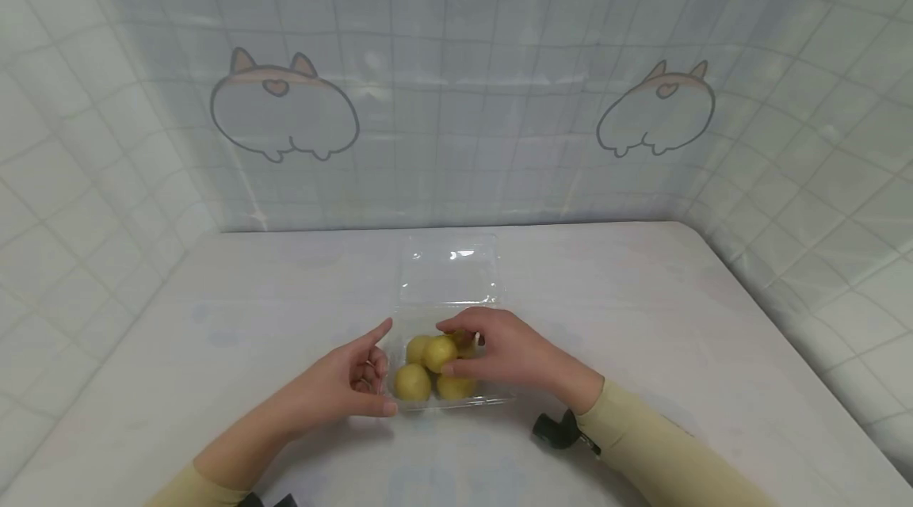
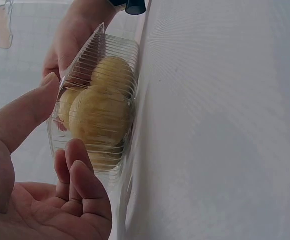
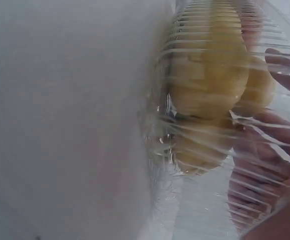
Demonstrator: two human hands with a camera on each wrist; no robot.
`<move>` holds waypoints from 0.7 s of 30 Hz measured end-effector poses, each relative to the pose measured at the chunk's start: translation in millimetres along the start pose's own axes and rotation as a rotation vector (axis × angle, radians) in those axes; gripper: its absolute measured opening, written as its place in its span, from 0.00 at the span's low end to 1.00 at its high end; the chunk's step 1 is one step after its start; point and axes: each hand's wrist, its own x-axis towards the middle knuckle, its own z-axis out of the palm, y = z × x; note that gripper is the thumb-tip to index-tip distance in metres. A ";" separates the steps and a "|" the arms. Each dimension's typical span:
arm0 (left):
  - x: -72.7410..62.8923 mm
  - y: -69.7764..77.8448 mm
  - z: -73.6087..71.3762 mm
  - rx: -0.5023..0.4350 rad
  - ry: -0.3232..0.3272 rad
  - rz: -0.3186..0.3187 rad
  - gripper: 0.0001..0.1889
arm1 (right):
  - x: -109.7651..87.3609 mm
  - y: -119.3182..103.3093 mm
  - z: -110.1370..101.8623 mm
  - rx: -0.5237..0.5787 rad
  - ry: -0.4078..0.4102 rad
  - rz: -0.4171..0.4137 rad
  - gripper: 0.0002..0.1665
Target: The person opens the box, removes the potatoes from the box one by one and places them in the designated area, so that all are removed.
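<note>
A clear plastic clamshell box (image 1: 492, 394) sits on the table with several round yellow fruits in it, such as the one at its front left (image 1: 412, 383). My right hand (image 1: 502, 348) reaches into the box from the right. Its thumb and forefinger hold a yellow fruit (image 1: 440, 353) that lies above the others. Through the ribbed wall in the right wrist view, this fruit (image 3: 258, 87) shows between the fingers. Beside the box's left wall is my left hand (image 2: 60, 185), thumb stretched out at the rim and the other fingers loosely bent, holding nothing.
The box's clear lid (image 1: 448, 269) lies folded back toward the rear of the table (image 1: 307, 277). A pale grid-patterned curtain (image 1: 456, 95) with cartoon animal prints hangs behind and along both sides. Dark wrist devices (image 1: 559, 429) are on both forearms.
</note>
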 end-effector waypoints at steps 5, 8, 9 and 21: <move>-0.5 1.7 0.2 -0.007 -0.012 0.007 0.58 | -0.6 -3.0 3.2 -0.016 0.001 0.000 0.31; 0.3 2.0 -0.1 -0.005 -0.016 0.010 0.58 | -1.1 -4.8 5.4 -0.045 0.000 0.008 0.31; 0.8 1.8 -0.3 -0.004 -0.017 0.012 0.58 | -1.1 -5.1 6.1 -0.055 0.002 0.012 0.31; -1.4 2.0 1.0 0.017 -0.018 0.017 0.58 | -1.6 -6.5 9.2 -0.075 0.004 0.037 0.30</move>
